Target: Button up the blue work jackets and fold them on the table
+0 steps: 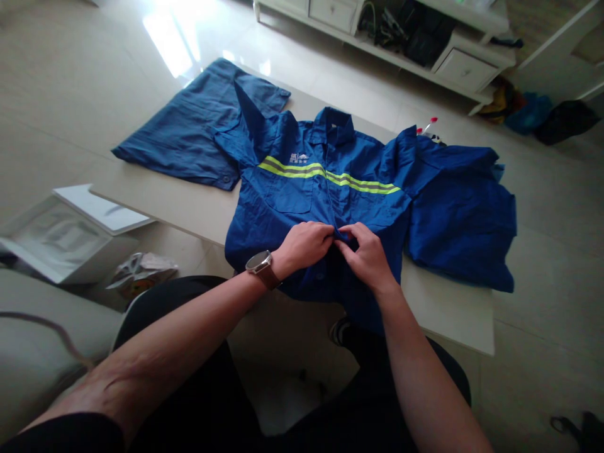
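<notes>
A blue work jacket [292, 195] with a yellow-and-grey reflective stripe lies spread front side up, its collar pointing away from me. Its lower part hangs over the near edge of the table. At the middle of the front opening, my left hand [304, 244], below a wrist with a watch [259, 262], pinches the cloth. Opposite it, my right hand [365, 251] pinches the same placket, the fingertips of both almost meeting. Whatever button may be between the fingers is hidden.
The pale table [453, 308] also bears folded blue garments [184, 132] on the left and more blue clothing [462, 214] on the right. A bottle with a red cap [430, 128] shows behind. Beyond stands a white cabinet [465, 69]; a white box [61, 233] is at left.
</notes>
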`<control>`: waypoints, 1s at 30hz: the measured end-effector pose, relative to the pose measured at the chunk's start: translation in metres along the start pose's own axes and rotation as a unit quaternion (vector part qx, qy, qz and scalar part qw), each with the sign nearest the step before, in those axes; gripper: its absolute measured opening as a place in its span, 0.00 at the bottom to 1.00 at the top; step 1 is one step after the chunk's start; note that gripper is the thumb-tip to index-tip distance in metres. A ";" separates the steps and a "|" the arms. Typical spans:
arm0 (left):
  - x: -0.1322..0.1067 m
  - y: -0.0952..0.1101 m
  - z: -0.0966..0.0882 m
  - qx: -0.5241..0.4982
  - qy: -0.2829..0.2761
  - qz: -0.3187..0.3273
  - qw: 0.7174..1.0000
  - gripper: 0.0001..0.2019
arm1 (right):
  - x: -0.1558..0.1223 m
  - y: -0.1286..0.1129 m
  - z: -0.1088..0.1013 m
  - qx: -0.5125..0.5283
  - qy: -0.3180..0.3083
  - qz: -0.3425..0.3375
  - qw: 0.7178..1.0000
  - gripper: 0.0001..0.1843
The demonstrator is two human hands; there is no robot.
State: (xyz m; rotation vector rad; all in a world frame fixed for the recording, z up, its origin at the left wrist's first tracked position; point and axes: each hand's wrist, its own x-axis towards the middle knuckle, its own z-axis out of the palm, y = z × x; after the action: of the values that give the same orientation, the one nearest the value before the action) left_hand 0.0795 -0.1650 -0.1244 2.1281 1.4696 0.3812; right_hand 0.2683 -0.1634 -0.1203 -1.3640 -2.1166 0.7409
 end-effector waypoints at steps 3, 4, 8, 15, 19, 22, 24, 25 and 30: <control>0.000 0.000 -0.001 0.000 0.007 -0.026 1.000 0.12 | -0.001 0.001 -0.005 0.000 -0.007 0.007 1.000 0.07; 0.000 0.001 -0.001 0.001 0.010 -0.034 0.999 0.12 | -0.001 0.003 -0.006 0.010 -0.008 0.008 1.000 0.08; 0.001 0.000 -0.002 0.006 0.005 -0.010 1.000 0.12 | 0.002 0.009 -0.004 0.052 0.017 0.018 0.998 0.07; 0.001 -0.005 0.006 -0.011 -0.014 0.037 0.999 0.12 | 0.000 0.010 0.006 -0.017 0.073 0.080 0.994 0.07; 0.000 -0.004 0.007 0.003 -0.019 -0.002 1.000 0.12 | 0.001 0.011 0.008 -0.020 0.057 0.064 0.996 0.07; 0.001 -0.002 0.006 0.008 -0.010 -0.060 0.998 0.12 | 0.002 0.012 0.010 0.016 0.025 0.043 0.999 0.08; 0.002 -0.001 0.005 0.006 -0.003 -0.087 0.996 0.13 | 0.003 0.014 0.011 0.036 0.009 0.050 0.998 0.08; 0.002 0.000 0.005 0.006 -0.001 -0.092 0.996 0.14 | 0.003 0.015 0.011 0.039 0.007 0.056 0.998 0.08; 0.003 0.002 0.008 0.007 0.007 -0.077 0.997 0.15 | 0.001 0.016 0.012 -0.018 0.026 0.084 0.996 0.09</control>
State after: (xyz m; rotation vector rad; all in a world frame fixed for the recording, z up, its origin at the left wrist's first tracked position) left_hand 0.0860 -0.1651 -0.1305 2.0101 1.6350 0.3312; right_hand 0.2700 -0.1588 -0.1396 -1.5776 -2.0021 0.7279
